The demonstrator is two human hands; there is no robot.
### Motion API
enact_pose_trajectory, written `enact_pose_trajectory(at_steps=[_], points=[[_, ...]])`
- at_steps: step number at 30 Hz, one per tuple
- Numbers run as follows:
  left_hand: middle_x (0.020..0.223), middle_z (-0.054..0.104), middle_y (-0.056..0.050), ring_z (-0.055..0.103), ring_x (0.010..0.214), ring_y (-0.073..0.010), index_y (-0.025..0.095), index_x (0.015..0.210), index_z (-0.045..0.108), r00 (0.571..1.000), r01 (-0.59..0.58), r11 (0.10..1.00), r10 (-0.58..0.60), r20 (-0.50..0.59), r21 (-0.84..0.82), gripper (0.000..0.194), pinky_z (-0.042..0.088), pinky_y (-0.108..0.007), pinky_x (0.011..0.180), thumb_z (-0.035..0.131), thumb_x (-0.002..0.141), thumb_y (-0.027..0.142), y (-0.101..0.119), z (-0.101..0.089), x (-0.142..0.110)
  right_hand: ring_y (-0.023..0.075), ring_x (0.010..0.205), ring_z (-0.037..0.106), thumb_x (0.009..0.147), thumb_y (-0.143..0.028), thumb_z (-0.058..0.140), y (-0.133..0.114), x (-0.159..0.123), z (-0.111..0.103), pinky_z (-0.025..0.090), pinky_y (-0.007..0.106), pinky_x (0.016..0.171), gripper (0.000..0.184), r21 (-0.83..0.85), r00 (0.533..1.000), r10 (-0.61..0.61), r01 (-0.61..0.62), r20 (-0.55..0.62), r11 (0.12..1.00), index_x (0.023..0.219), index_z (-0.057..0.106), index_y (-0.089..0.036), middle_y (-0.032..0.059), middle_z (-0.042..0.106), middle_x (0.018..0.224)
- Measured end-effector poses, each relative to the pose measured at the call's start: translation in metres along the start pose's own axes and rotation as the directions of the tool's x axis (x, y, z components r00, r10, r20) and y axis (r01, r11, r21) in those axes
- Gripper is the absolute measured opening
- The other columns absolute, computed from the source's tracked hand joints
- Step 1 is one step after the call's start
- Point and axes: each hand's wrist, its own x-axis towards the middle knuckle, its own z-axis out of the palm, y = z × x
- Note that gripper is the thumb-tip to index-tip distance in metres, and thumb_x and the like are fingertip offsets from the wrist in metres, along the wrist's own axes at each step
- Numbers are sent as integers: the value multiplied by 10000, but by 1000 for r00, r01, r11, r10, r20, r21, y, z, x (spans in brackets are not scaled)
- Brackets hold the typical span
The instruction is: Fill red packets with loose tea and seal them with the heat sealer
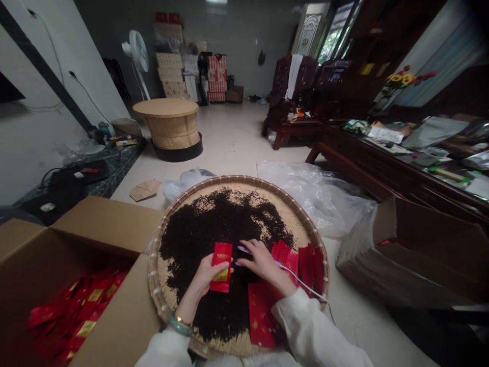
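My left hand (211,272) is closed around a red foil packet (223,251) with gold print, held upright over the dark loose tea leaves (206,224). Just to its right, my right hand (260,259) grips a small purple-and-white corded clamp tool (243,250). Its two purple tips stand apart near the packet's edge, and a white cable (305,288) trails from its back end. The leaves lie on a round woven bamboo tray (156,285). Beneath my right forearm are flat red packets (262,316); more red packets (311,265) stand along the tray's right side.
At left, an open cardboard box (110,224) contains many red packets (84,300). Another box (412,250) stands right of the tray. Clear plastic sheeting (317,193) lies behind it. Farther off are a round table (166,107), a fan (137,51) and a cluttered dark wooden table (355,158).
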Motion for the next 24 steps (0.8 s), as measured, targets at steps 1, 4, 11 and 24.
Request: enact_pose_trajectory(at_steps=[1, 4, 11, 24], points=[[932, 710, -140, 703, 697, -236, 100, 947, 628, 1000, -9, 1000, 9, -9, -3, 576, 550, -316, 648, 870, 482, 338, 0, -1, 1, 317, 1035, 532, 711, -308, 729, 3, -5, -3, 438, 439, 869, 604, -170, 999, 12, -4, 48, 985, 1268, 559, -151, 159, 593, 1137], [955, 710, -147, 706, 711, -239, 96, 950, 633, 1000, -26, 1000, 26, -7, -11, 580, 556, -322, 670, 873, 481, 339, 0, -1, 2, 327, 1033, 520, 726, -205, 704, 11, -15, -4, 440, 445, 854, 637, -437, 987, 65, 7, 150, 899, 1326, 498, -155, 174, 566, 1156], [959, 709, -158, 707, 708, -240, 83, 936, 630, 1000, -26, 1000, 26, -16, -15, 623, 557, -307, 643, 885, 442, 365, 0, -1, 1, 228, 986, 543, 882, -258, 520, 36, -9, -13, 443, 341, 865, 386, -131, 997, -4, 14, 76, 991, 1247, 518, -136, 147, 550, 1115], [745, 716, -94, 687, 658, -209, 81, 871, 641, 998, -40, 992, 34, 51, 119, 449, 527, -293, 646, 845, 521, 273, -8, 4, 1, 174, 801, 587, 832, -322, 614, -24, 16, -27, 417, 255, 715, 286, 178, 962, -188, 152, 200, 972, 1063, 692, -171, 62, 645, 918]])
